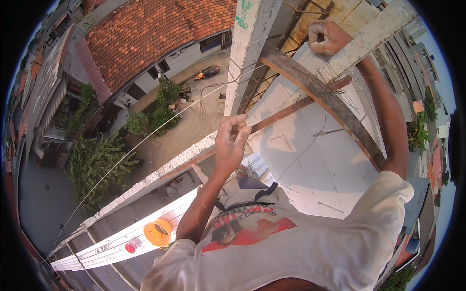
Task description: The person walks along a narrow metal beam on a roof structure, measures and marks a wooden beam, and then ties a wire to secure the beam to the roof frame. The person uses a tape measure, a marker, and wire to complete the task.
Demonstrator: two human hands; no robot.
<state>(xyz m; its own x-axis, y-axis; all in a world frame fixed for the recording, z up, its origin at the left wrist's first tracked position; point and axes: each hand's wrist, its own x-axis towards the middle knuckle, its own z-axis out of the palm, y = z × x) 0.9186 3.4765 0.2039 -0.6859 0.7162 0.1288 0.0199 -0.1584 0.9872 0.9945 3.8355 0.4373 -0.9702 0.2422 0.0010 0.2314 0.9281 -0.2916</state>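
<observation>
My left hand [232, 140] is raised beside the lower part of a pale concrete post [250, 48]. Its thumb and fingers are pinched together; whatever they hold, if anything, is too small to make out. Further up and to the right, my right hand [330, 38] is closed in a fist above a rough concrete beam [371, 41]. What that fist grips, if anything, is hidden. Between the hands a dark wooden plank [325, 97] slants down to the right. It crosses a narrower brown bar [284, 114]. Thin wire [206, 104] hangs in loops by the post.
I am high above a yard with a parked motorcycle [208, 73]. A pale cord [141, 140] stretches from the post to the lower left. An orange bucket [158, 233] and a small red container [131, 246] stand on white sheeting [107, 250]. Grey panels [301, 150] lie below right.
</observation>
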